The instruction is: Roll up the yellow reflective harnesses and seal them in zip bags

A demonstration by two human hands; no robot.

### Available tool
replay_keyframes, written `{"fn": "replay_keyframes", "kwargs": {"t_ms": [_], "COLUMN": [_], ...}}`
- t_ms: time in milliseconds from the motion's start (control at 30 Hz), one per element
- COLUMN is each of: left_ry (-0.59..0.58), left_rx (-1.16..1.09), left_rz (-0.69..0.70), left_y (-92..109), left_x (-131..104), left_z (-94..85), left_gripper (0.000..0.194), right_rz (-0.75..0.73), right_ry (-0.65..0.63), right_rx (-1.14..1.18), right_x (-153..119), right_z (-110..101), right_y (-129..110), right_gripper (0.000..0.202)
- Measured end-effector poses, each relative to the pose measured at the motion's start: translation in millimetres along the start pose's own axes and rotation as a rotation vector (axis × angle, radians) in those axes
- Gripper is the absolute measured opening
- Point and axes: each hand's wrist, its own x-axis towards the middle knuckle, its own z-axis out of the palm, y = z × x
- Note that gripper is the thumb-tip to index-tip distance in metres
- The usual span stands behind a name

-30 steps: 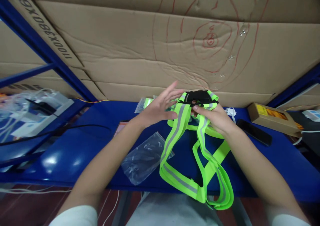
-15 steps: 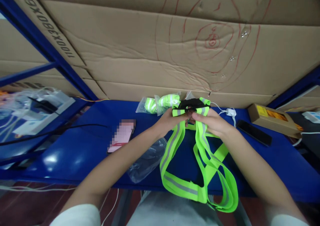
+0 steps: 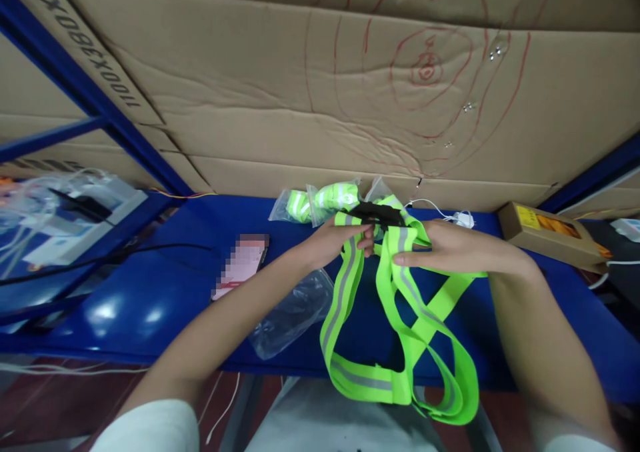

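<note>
A neon-green reflective vest of straps with grey stripes hangs from my hands over the front edge of the blue table. My left hand is closed on its upper left strap, beside the black part at the top. My right hand grips the right-hand strap, thumb lying across it; the other fingers are partly hidden behind the straps. Lower down, the vest spreads into loose loops. A clear, flat plastic bag lies on the table left of the vest.
Behind my hands lie bagged reflective bundles. A phone with a lit screen lies to the left, and a white charger and a cardboard box to the right. Cardboard walls the back. Cables and power strips crowd the far left.
My right hand has moved right, away from my left, and its thumb now lies lower on the strap. The straps at the top are spread further apart. The view has shifted slightly.
</note>
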Motion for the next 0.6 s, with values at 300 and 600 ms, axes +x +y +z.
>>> {"fn": "replay_keyframes", "kwargs": {"t_ms": [300,600], "left_ry": [0.193,0.303], "left_rx": [-0.181,-0.012], "left_rz": [-0.041,0.050], "left_y": [8.0,5.0], "left_x": [0.0,4.1], "left_z": [0.9,-1.5], "left_gripper": [0.044,0.033], "right_rz": [-0.109,0.046], "right_ry": [0.219,0.257], "right_rx": [0.093,0.230], "right_x": [22.2,32.6], "right_z": [17.9,41.5], "right_y": [-0.1,16.2], "right_gripper": [0.053,0.042]}}
